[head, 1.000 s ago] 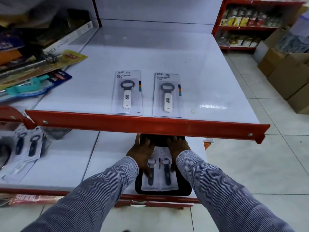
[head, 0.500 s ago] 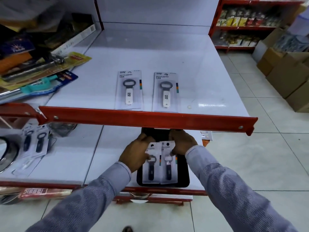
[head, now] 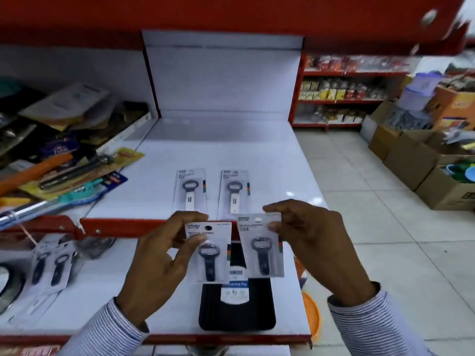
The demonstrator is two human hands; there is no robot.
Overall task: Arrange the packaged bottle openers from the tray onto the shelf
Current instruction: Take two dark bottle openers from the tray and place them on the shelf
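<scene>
Dark-handled bottle openers in clear blister cards are held up, one in each grip: the left hand (head: 156, 260) clamps one card (head: 209, 251), the right hand (head: 316, 242) the other (head: 261, 244). Both hover above the black rectangular plastic tray (head: 236, 314) at the lower shelf's front edge, while two white-handled packaged openers (head: 191, 192) lie near the white upper shelf's (head: 218, 155) front edge.

Tray (head: 259, 317) label partly hidden by packs; pack print blurred

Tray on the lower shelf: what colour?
Black tray, with a white-and-blue label; head view.
</scene>
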